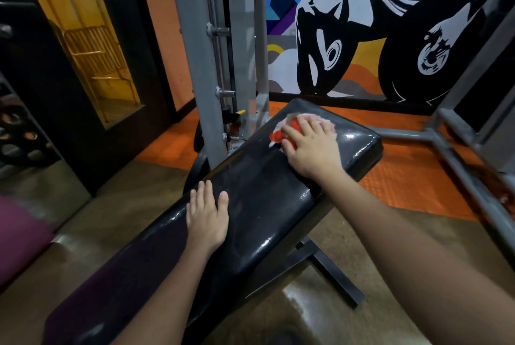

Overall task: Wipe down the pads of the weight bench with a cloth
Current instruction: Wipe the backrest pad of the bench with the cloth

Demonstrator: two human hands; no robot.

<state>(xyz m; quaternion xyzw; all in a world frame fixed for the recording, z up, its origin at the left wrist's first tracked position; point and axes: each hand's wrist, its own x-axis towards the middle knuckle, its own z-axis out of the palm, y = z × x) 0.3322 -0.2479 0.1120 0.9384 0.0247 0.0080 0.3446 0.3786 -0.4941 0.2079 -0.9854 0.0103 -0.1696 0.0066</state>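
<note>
A long black padded weight bench [259, 199] runs from the lower left up to the centre right, its vinyl glossy and scuffed. My left hand [207, 216] lies flat on the pad's left edge with straight fingers and holds nothing. Near the far end of the pad, my right hand [309, 146] presses down on a red, white and pink cloth [278, 135]. The cloth shows around and beyond my fingers; most of it is hidden under the hand.
Grey steel uprights [195, 65] of a rack stand just behind the bench at left. A grey frame bar [451, 146] runs along the right side. The bench's black foot [331, 269] juts out on the floor. An orange mat [404, 185] lies under the far end.
</note>
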